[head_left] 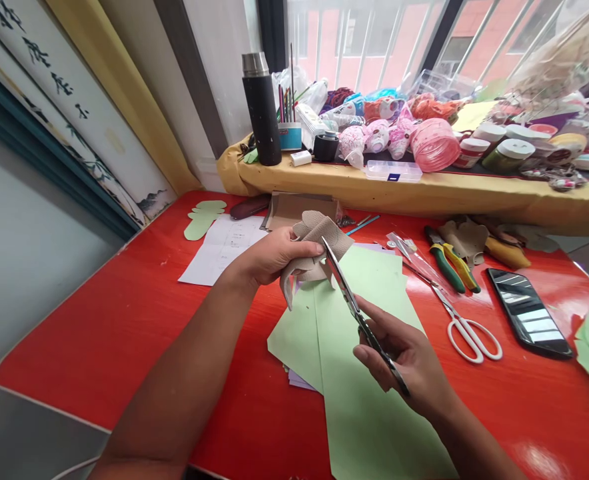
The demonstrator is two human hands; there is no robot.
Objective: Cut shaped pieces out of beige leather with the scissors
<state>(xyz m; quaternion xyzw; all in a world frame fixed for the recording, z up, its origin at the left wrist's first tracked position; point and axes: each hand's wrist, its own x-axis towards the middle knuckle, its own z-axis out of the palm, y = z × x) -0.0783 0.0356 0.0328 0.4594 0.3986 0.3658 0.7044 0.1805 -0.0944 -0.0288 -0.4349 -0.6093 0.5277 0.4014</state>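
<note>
My left hand [269, 257] is closed around a folded piece of beige felt-like material [319, 241], held a little above the red table [124, 320]. My right hand [404, 363] grips the handles of dark metal scissors [354, 310]. Their blades point up and to the left, with the tips touching the beige piece. Under both hands lie pale green sheets [354, 373].
White-handled scissors [467, 330], green-and-yellow pliers [449, 263] and a black phone [527, 312] lie at right. A white paper [222, 248] and a green cut-out [202, 219] lie at left. A yellow ledge [424, 190] behind holds a black flask [260, 110], yarn and jars.
</note>
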